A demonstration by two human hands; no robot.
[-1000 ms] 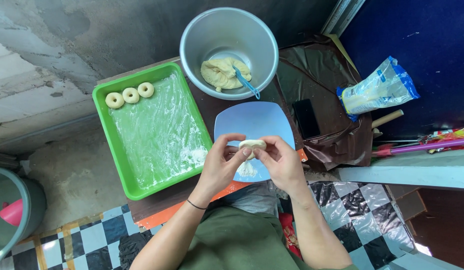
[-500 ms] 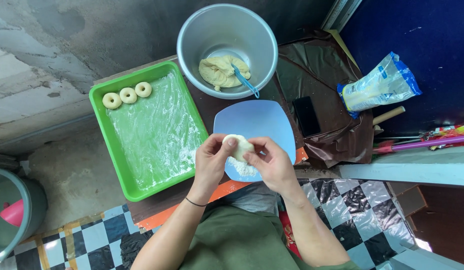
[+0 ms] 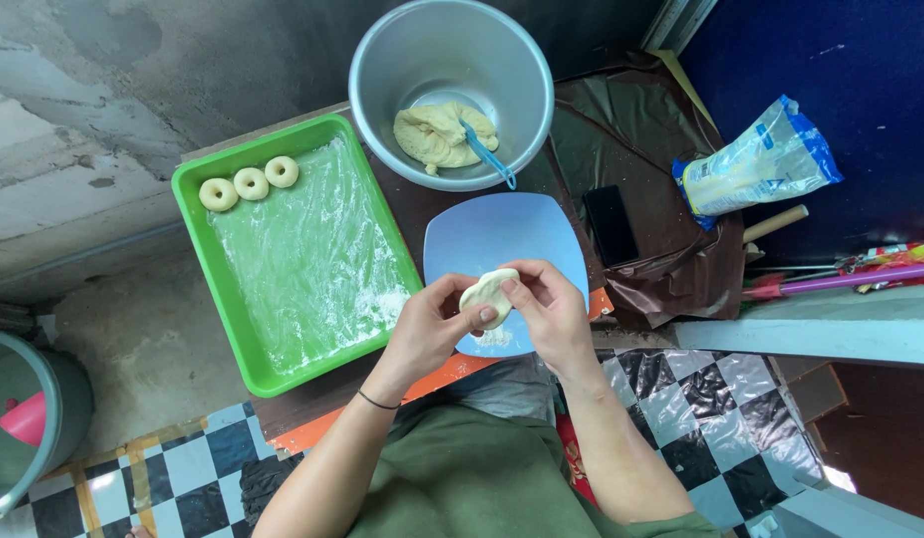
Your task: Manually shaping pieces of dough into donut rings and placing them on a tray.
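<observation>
Left hand [image 3: 430, 329] and right hand [image 3: 550, 317] both pinch dough piece [image 3: 488, 296] over blue plate [image 3: 502, 239], catching flour; green tray [image 3: 283, 249] at 9 o'clock.

I sit at a low dark brown table [image 3: 312, 399] with an orange edge. Below me the floor [image 3: 716, 418] is black-and-white checked sheeting; to my left it is bare grey concrete [image 3: 133, 339]. A rough, patchy cement wall [image 3: 93, 90] runs ahead, and a deep blue wall [image 3: 861, 70] stands at my right. The light looks like soft daylight, though I see no window.
</observation>
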